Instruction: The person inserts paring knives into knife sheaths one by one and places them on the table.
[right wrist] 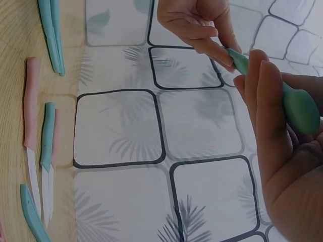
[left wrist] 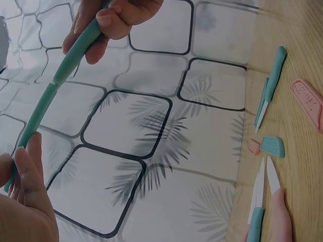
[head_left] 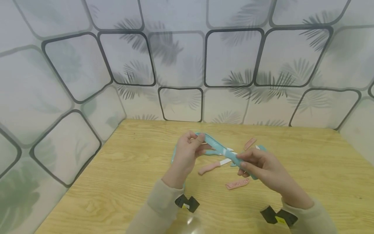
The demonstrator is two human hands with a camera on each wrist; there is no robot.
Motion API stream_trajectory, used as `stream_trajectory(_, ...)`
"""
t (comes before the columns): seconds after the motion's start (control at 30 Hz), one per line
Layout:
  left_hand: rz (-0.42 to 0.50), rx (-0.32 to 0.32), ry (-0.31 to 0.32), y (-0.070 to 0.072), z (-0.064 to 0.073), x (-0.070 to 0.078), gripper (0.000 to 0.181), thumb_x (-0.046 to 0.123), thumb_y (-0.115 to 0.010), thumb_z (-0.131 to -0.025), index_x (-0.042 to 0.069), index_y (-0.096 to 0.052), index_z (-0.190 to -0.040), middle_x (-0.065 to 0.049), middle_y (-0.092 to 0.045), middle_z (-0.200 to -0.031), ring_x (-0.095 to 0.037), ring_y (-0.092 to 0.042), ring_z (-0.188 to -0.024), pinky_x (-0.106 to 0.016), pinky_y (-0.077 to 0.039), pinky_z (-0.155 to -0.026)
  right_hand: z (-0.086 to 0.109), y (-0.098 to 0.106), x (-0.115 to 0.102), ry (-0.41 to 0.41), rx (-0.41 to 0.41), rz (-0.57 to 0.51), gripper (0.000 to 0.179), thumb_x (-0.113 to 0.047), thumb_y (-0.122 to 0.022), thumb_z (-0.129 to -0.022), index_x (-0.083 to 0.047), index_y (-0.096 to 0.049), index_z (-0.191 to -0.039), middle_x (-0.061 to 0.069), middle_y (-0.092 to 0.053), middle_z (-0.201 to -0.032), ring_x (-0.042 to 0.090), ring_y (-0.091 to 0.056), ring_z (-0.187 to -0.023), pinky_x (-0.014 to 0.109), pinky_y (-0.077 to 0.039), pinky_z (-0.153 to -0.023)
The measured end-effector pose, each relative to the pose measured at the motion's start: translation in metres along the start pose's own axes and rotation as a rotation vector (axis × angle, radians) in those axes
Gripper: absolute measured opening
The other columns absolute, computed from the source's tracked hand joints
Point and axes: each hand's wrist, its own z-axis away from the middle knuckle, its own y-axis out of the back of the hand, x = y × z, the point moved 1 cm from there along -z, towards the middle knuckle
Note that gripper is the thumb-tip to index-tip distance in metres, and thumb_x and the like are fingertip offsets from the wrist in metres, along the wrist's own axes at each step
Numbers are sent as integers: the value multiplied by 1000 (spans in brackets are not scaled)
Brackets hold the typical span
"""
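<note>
Both hands hold a teal knife (head_left: 214,144) aloft, its blade covered by a teal sheath; a small pale notch shows where sheath and handle meet in the left wrist view. My left hand (head_left: 187,152) pinches the sheath end between thumb and fingers. My right hand (head_left: 264,169) grips the handle, whose rounded butt (right wrist: 303,111) shows in the right wrist view. Below them on the table lie a pink-handled knife (head_left: 208,168) with a bare white blade and a teal-handled knife (head_left: 211,152). A pink sheath (head_left: 237,184) lies nearer me.
Another pink sheath (head_left: 250,143) and a teal piece (head_left: 262,148) lie at the right on the wooden table (head_left: 131,182). Further slim teal items (right wrist: 50,35) lie at the left, partly behind my left hand. A patterned curtain (head_left: 181,61) stands behind the table.
</note>
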Motion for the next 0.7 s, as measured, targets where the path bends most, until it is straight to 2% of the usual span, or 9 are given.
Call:
stream_trajectory(0.53,25,39,28,-3,1,-3,20,9,-52,-89,8,-39,-73,-2,-63,-71,-13,-64,-63,-14,-46,-51,0,-1,1,-24,30,88,13,11,-49,-85,10,-53,-97,0,-61,-81,12,-61,-68,27,-51,-55)
stream_trajectory(0.7,-37,19,16,1,-2,-3,18,9,-52,-89,8,-40,-76,-3,-64,-71,-13,-64,-63,-16,-47,-53,-2,-3,3,-37,3,109,17,10,-49,-85,10,-52,-102,1,-62,-86,14,-62,-70,29,-52,-57)
